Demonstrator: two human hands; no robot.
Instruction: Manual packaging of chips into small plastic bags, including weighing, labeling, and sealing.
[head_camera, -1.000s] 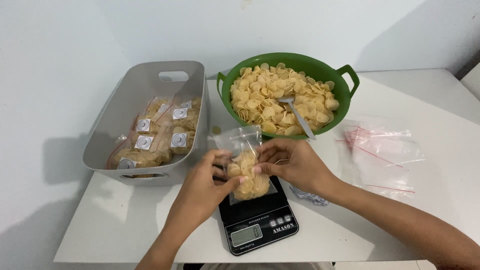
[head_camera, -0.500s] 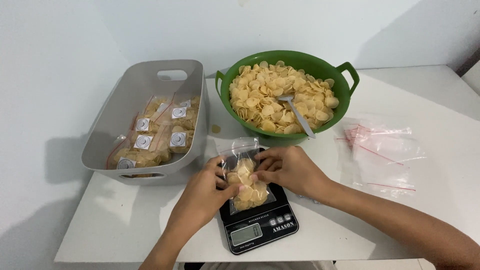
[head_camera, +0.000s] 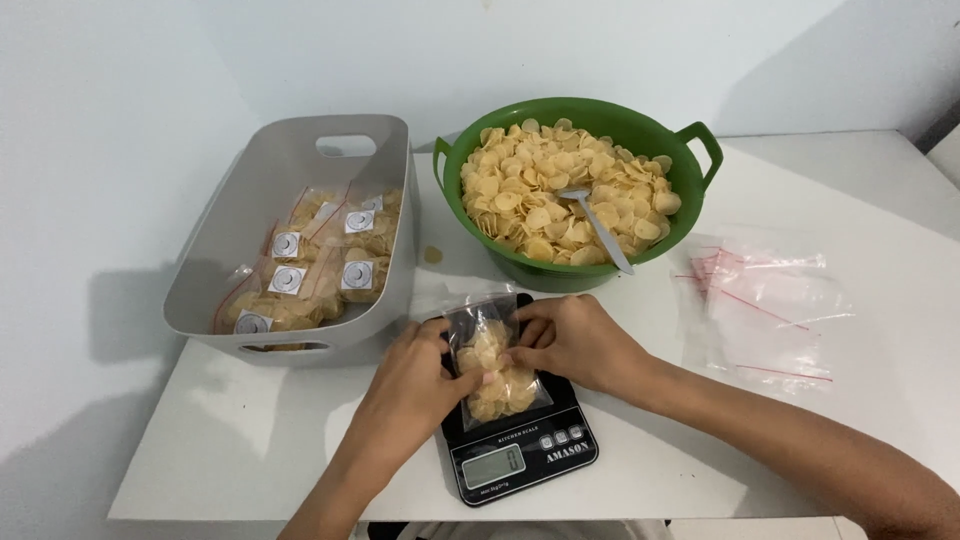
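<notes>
Hands pinch one bag (head_camera: 492, 362) of chips: left hand (head_camera: 412, 385) grips its left edge, right hand (head_camera: 575, 343) its right, flat on the scale (head_camera: 515, 435). Bowl (head_camera: 572, 190) sits at 12 o'clock, bin (head_camera: 300, 240) at 10. Uneven pressing could likely crush chips or leave the zip gaping.
</notes>
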